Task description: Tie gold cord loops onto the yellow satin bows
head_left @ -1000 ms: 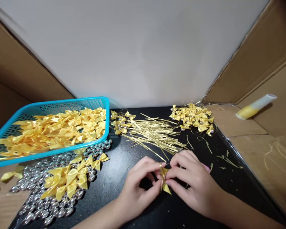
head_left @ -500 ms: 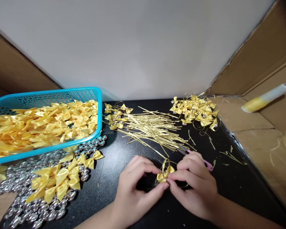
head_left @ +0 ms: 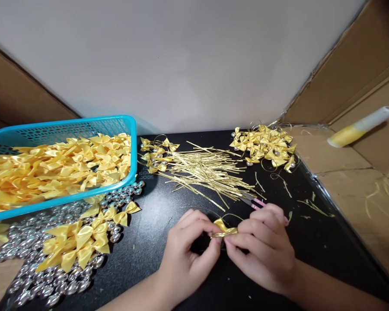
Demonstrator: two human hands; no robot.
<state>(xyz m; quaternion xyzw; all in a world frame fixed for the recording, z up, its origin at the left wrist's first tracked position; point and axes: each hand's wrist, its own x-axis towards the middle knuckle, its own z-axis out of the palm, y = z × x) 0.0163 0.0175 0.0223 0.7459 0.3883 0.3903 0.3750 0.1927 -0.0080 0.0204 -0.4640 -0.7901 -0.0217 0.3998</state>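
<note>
A small yellow ribbon bow (head_left: 221, 224) with a thin gold wire (head_left: 225, 233) across it sits low in the middle of the view, just above the black tabletop (head_left: 149, 242). It is pinched from both sides. The left hand (head_left: 188, 255) closes its thumb and forefinger on the bow's left end, and the right hand (head_left: 262, 250) closes its fingertips on the right end, so the two hands nearly touch. Just beyond the right hand's knuckles lie small pink-handled scissors (head_left: 254, 203), touching the near edge of a loose heap of gold wire pieces (head_left: 204, 172). At the far side of that heap, a few bows with beads (head_left: 155, 155) lie to the left and a larger pile of wired bows (head_left: 266, 147) to the right. Further left, a blue plastic basket (head_left: 133, 147) holds many plain yellow bows. In front of it spread silver beads (head_left: 52, 283) with more loose bows (head_left: 81, 242) on top. A yellow-and-white tube (head_left: 359, 127) lies on the cardboard (head_left: 337, 168) at far right.
</note>
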